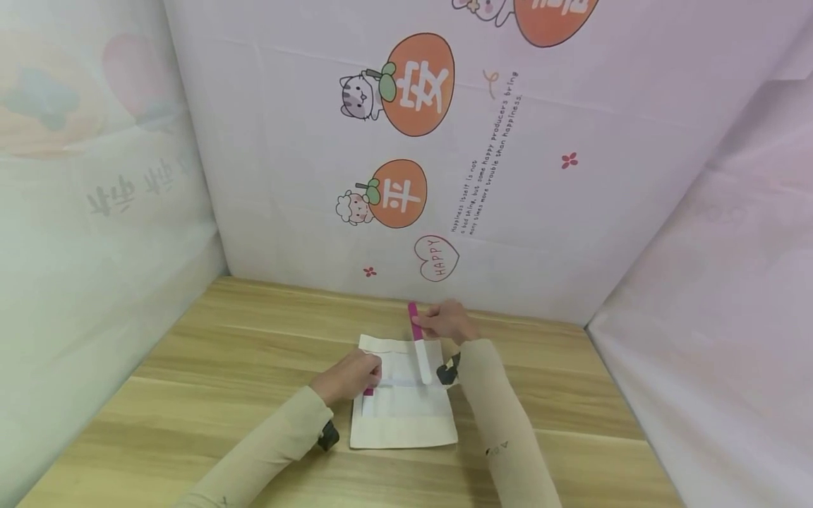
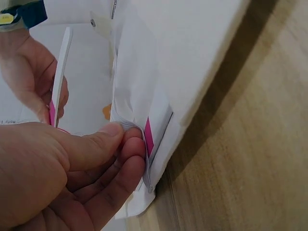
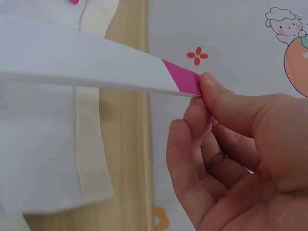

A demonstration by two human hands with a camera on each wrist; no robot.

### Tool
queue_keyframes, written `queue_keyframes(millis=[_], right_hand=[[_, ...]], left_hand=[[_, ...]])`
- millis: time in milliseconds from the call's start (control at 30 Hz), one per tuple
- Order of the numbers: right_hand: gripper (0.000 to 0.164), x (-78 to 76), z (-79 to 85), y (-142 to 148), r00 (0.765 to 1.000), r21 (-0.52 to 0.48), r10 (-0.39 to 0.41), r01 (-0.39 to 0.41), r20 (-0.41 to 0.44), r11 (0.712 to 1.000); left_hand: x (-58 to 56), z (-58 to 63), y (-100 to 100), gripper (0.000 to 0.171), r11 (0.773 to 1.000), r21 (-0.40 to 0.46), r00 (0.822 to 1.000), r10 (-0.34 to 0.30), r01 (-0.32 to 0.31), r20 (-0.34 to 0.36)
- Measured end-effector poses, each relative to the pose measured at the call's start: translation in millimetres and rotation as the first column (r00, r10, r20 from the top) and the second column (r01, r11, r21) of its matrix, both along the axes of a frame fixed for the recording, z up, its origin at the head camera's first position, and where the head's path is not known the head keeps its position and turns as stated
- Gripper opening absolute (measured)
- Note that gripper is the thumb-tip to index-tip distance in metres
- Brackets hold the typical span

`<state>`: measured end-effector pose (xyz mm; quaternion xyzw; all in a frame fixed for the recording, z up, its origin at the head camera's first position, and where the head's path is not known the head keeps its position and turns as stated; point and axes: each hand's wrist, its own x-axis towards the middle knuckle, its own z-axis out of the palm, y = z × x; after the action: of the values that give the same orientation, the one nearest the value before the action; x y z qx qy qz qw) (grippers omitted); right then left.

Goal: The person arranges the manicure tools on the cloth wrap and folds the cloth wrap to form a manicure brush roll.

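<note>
A cream cloth holder [image 1: 406, 434] with a thin white pocket lies unfolded on the table. My left hand [image 1: 348, 376] pinches the pocket's gathered edge [image 2: 129, 124] between thumb and fingers, at the holder's left side. Tucked in the pocket beside those fingers is a white-and-magenta flat stick [image 2: 149, 137], mostly covered. In my right hand [image 1: 449, 321] a second flat stick [image 3: 110, 65], long and round-ended like a nail file, is pinched by its magenta end. Its white end slants down over the holder in the head view.
The wood-grain table [image 1: 254, 395] meets a white printed cloth wall [image 1: 305, 212] just behind my right hand. White cloth sides [image 1: 730, 296] stand left and right. Dark wrist devices [image 1: 328, 436] sit at both cuffs.
</note>
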<state>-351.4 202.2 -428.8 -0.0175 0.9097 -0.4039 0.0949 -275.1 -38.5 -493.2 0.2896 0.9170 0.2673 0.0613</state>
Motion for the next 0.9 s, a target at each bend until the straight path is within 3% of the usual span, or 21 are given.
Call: queue_keyframes(millis=[133, 400, 767, 900], right_hand=[[0.025, -4.3, -2.2, -16, 1.000, -0.030, -0.020, 0.019, -0.018, 0.999], [0.020, -14.6, -19.8, -29, 0.993, -0.300, -0.104, 0.082, -0.060, 0.950], [0.018, -26.4, -57.9, -34, 0.974, -0.425, -0.201, 0.140, -0.102, 0.895], [0.018, -23.2, -63.9, -40, 0.974, -0.390, -0.210, 0.160, -0.088, 0.907]], left_hand=[[-0.1, 0.5, -1, 0.027, 1.000, -0.001, 1.000, -0.005, 0.005, -0.015], [-0.3, 0.2, -1, 0.026, 1.000, -0.011, 1.000, 0.006, -0.006, 0.010], [-0.4, -0.9, 1, 0.024, 1.000, -0.004, 0.999, 0.011, -0.011, 0.032], [-0.9, -0.2, 1, 0.023, 1.000, -0.005, 0.999, 0.016, -0.016, 0.043]])
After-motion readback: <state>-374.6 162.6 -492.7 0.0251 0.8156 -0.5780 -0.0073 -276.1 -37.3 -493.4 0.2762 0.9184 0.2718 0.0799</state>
